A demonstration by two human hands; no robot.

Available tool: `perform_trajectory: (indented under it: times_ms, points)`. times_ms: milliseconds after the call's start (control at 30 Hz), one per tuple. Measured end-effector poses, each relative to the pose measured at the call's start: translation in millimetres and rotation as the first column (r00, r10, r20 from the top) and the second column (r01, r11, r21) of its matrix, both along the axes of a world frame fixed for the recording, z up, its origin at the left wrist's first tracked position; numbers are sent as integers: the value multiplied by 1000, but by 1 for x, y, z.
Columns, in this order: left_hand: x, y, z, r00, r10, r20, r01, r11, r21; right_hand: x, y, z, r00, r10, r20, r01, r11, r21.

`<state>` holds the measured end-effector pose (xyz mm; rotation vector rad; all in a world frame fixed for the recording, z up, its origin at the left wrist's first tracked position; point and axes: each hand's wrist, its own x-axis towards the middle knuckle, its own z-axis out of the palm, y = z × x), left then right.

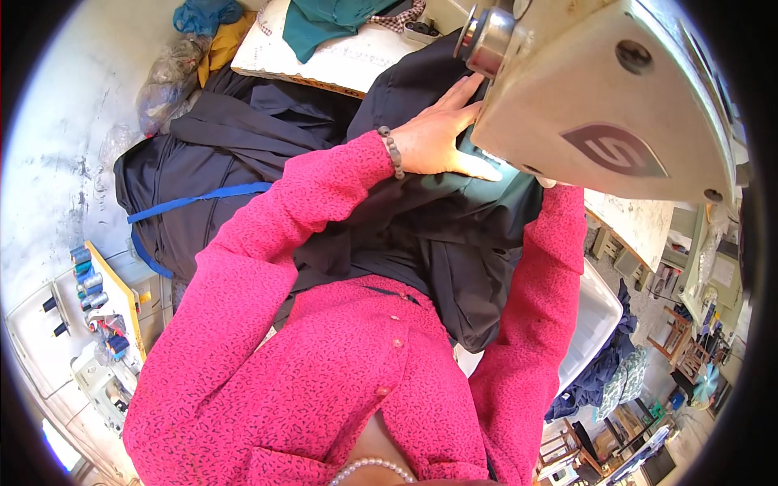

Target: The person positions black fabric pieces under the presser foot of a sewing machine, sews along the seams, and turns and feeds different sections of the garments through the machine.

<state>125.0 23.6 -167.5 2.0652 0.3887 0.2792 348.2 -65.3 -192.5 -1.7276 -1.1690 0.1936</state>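
Note:
My left hand (438,138) lies flat with its fingers spread on dark navy cloth (405,89), close to the needle area of a sewing machine (600,105). Its thumb points toward a lit green patch of fabric (490,190) beneath the machine head. More of the dark garment (227,162) spreads to the left and hangs over my lap, with a blue strip (198,202) across it. My right sleeve (555,235) reaches up under the machine head, which hides nearly all of my right hand, so its fingers cannot be made out.
The machine head overhangs the upper right. A white tabletop (340,57) holds a green cloth piece (328,24) at the back. Plastic bags (170,77) sit by the left wall. Thread spools (89,279) stand lower left; a white bin (592,324) is at right.

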Motion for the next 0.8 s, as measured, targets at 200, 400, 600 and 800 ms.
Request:
perform_trajectory:
  times_ms: [200, 400, 600, 800]
  points:
    - [1, -1, -2, 1000, 3, 9, -3, 1000, -19, 1, 2, -3, 1000, -9, 2, 9, 1000, 1]
    - [-1, 0, 0, 999, -9, 45, 12, 998, -68, 2, 3, -6, 1000, -6, -12, 6, 1000, 9]
    - [0, 2, -1, 998, -46, 48, 52, 990, -133, 0, 6, -7, 1000, -10, -5, 11, 1000, 15]
    - [-1, 3, -2, 998, -58, 22, 60, 987, -151, 0, 13, -9, 1000, -20, 6, 19, 1000, 25]
